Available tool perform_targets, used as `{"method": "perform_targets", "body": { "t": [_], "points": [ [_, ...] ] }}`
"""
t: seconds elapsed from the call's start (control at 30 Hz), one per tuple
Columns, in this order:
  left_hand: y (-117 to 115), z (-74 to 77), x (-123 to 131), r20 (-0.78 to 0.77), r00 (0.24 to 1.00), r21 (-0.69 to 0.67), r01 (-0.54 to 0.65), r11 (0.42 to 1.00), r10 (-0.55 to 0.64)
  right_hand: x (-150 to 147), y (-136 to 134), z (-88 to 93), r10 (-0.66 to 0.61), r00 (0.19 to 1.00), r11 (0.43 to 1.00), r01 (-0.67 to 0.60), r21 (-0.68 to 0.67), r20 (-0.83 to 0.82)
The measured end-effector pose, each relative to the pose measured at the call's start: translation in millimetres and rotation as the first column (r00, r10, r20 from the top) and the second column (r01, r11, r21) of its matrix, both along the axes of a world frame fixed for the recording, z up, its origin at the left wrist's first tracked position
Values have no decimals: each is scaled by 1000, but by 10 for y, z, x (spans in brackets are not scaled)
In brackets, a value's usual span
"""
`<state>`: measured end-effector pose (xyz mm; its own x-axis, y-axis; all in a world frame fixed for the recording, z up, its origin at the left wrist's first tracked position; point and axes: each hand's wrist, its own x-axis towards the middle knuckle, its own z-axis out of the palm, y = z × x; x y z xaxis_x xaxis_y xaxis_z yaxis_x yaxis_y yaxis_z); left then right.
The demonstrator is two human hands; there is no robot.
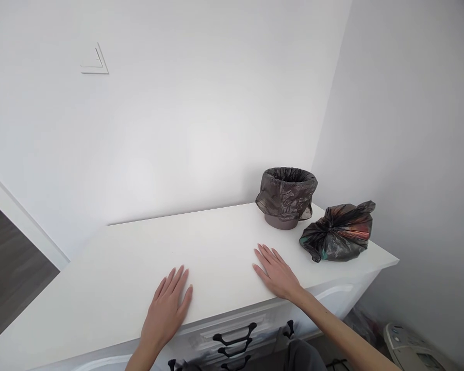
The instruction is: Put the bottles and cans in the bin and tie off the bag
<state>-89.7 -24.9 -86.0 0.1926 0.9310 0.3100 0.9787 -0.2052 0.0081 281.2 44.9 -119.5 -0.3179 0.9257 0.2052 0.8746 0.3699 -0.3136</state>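
My left hand (166, 309) lies flat on the white cabinet top (212, 268), fingers stretched out and holding nothing. Further right, my right hand (275, 271) also rests palm down near the front edge, its fingers spread. Just beyond it on the right sits a tied black plastic bag (338, 232), with orange-red and green contents showing through the thin film. Behind that, near the wall, stands a small trash bin (281, 221) with a dark bag liner (288, 196) folded over its rim. Neither hand touches the bag or the bin.
Drawers with black handles (235, 335) line the cabinet front below the edge. White walls stand behind and to the right, with a light switch (95, 61) at upper left. A beige device with buttons (410, 348) is on the lower right. Dark flooring (11, 268) shows at left.
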Motion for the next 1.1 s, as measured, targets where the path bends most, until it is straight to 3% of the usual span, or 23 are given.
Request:
{"method": "perform_targets", "body": {
  "t": [0.17,0.83,0.93,1.03,1.1],
  "points": [
    [-12,41,34,-3,1000,-14,4,1000,-4,7,-7,31,-6,1000,1000,6,-16,-1],
    [21,-36,-5,80,996,57,25,998,-30,8,-31,81,-4,1000,1000,4,7,3],
    [7,-22,2,80,997,37,9,999,-12,80,-92,134,52,999,995,-52,90,7],
    [-9,-11,8,85,996,22,0,1000,-2,321,-178,316,107,994,949,-110,296,27],
    [-13,-10,8,93,996,28,3,1000,-5,604,-203,495,28,999,903,-35,428,22]
  ]
}}
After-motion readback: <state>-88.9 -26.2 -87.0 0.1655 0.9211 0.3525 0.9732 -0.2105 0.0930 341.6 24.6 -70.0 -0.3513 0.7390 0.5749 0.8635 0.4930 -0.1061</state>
